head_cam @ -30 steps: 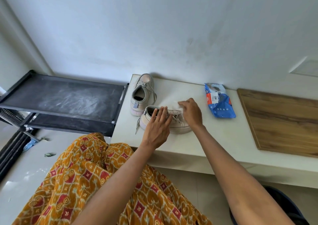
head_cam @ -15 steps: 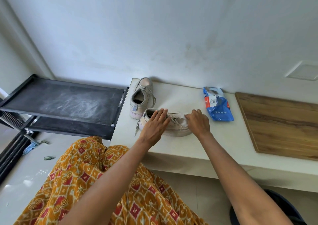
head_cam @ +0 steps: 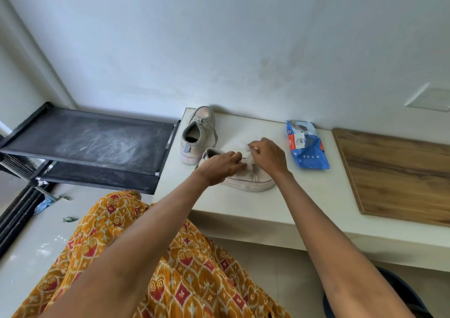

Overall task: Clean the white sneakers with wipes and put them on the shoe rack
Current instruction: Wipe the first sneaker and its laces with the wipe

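Wiping a white sneaker (head_cam: pixel 246 180) at the left end of the counter (head_cam: pixel 304 203), both hands over its laces.

Right hand (head_cam: pixel 269 157) has its fingers curled round a white wipe (head_cam: pixel 248 152); left hand (head_cam: pixel 219 168) has its fingers curled at the laces. The second sneaker (head_cam: pixel 197 135) stands upright near the counter's back left corner, beside the black shoe rack (head_cam: pixel 97 142). A blue wipes packet (head_cam: pixel 305 146) lies toward the back edge, near a wooden board (head_cam: pixel 399 174).

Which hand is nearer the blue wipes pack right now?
Right. The right hand holds a wipe over the near sneaker, just left of the wipes pack; the left hand is farther left, over the sneaker's heel.
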`<state>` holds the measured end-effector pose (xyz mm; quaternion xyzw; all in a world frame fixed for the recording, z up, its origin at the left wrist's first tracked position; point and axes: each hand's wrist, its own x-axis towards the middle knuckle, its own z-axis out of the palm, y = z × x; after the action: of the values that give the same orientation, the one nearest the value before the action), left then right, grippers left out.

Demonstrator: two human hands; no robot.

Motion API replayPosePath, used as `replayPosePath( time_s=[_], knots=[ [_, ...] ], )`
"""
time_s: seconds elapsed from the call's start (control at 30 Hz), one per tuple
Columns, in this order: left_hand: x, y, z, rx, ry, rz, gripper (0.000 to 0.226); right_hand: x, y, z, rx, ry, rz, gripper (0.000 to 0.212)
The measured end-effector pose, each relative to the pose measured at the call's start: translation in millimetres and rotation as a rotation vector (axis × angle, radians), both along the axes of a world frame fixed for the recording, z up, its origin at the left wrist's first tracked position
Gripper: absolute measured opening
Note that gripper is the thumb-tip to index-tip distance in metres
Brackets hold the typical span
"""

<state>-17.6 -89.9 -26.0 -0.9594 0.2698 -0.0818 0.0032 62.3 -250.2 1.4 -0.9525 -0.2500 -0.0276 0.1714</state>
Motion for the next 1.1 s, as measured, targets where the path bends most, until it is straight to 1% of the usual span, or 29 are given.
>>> replayPosePath(
  time_s=[0.07,0.17,0.23,0.3,0.4,0.47,0.53,0.6,0.67,0.7,0.77,0.83,0.9,0.97,1.0,1.07,1.1],
  knots=[
    [6,0,-2,0.024,-0.015,-0.051,0.054,-2,3,-8,-0.083,0.022,0.024,0.029],
    [20,-1,-1,0.107,-0.09,-0.205,0.056,-1,-13,-21,-0.093,0.073,-0.081,0.027],
    [29,-2,-1,0.198,-0.167,-0.257,0.055,3,-27,-26,-0.108,0.086,-0.145,0.024],
    [35,1,-1,0.242,-0.24,-0.204,0.045,6,-35,-25,-0.086,0.105,-0.196,0.024],
    [37,6,-1,0.205,-0.302,-0.104,0.033,12,-31,-22,0.097,0.106,-0.3,0.029],
    [33,6,-6,0.164,-0.356,-0.058,0.033,15,-21,-22,0.221,0.135,-0.323,0.025],
    [26,-2,-15,0.083,-0.383,0.027,0.034,12,-10,-24,0.251,0.153,-0.291,0.021],
    [18,-15,-22,-0.029,-0.365,0.127,0.034,4,-4,-31,0.175,0.108,-0.206,0.023],
    [16,-25,-24,-0.109,-0.359,0.212,0.033,-10,-9,-39,0.075,0.011,-0.136,0.024],
    [16,-29,-23,-0.143,-0.361,0.247,0.031,-15,-16,-42,0.042,-0.037,-0.127,0.024],
    [20,-34,-19,-0.209,-0.347,0.308,0.02,-21,-37,-47,-0.018,-0.107,-0.137,0.023],
    [26,-36,-12,-0.285,-0.291,0.38,0.012,-18,-56,-45,-0.1,-0.094,-0.179,0.025],
    [32,-36,-4,-0.356,-0.198,0.477,0.017,-8,-65,-39,-0.141,-0.051,-0.214,0.027],
    [39,-40,2,-0.406,-0.101,0.586,0.025,2,-56,-30,-0.055,-0.026,-0.252,0.028],
    [44,-42,5,-0.398,-0.061,0.641,0.029,5,-47,-27,0.011,-0.016,-0.267,0.028],
    [49,-48,9,-0.302,-0.022,0.722,0.032,5,-27,-26,0.122,0.035,-0.252,0.029],
    [51,-51,12,-0.254,-0.014,0.741,0.03,2,-18,-29,0.134,0.062,-0.222,0.03]
  ],
)
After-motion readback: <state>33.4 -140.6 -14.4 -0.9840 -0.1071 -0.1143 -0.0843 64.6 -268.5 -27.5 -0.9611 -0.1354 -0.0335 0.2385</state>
